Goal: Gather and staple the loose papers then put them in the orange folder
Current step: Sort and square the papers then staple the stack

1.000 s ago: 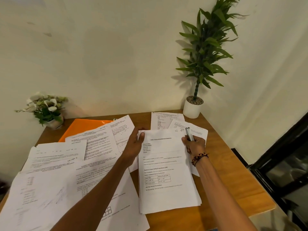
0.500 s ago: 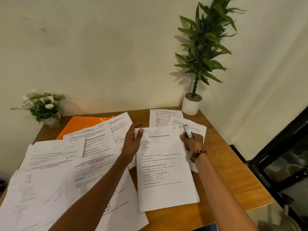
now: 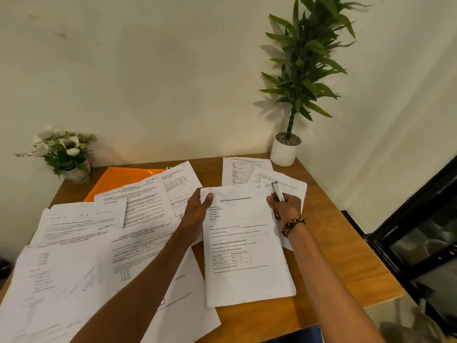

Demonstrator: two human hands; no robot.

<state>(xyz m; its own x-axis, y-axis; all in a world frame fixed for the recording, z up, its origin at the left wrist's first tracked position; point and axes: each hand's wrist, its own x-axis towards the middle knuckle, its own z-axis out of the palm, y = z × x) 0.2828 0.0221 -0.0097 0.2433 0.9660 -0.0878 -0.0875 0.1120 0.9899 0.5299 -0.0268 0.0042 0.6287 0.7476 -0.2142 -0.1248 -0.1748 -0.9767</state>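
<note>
While my left hand (image 3: 197, 211) pinches the top left corner of the paper stack (image 3: 247, 246), thumb on the printed face and fingers curled under the edge, my right hand (image 3: 286, 206) grips a slim silver stapler (image 3: 277, 191) at the stack's top right corner, fingers wrapped round it. The stack is a squared bundle of white printed sheets, its lower edge showing several layers, lying flat on the right half of the table (image 3: 346, 256). A beaded bracelet (image 3: 293, 225), dark and amber, circles my right wrist.

Loose papers (image 3: 81, 268) spread over the left half, overlapping at angles, thin and slightly curled, some with handwriting. Two more loose sheets (image 3: 244, 169) lie beyond the stack, near the back edge. The orange folder (image 3: 118, 179) is glossy and flat, at the back left, its near edge covered by papers.

The table is smooth warm-toned wood with a straight edge. At its back right corner stands a tall leafy plant (image 3: 304, 70) in a plain white cylindrical pot (image 3: 284, 151) topped with gravel. At the back left sits a small pot of white flowers (image 3: 61, 149). The walls (image 3: 160, 78) are matte cream plaster, meeting in a corner behind the plant. A black-framed glass panel (image 3: 425, 243) is at the right.
</note>
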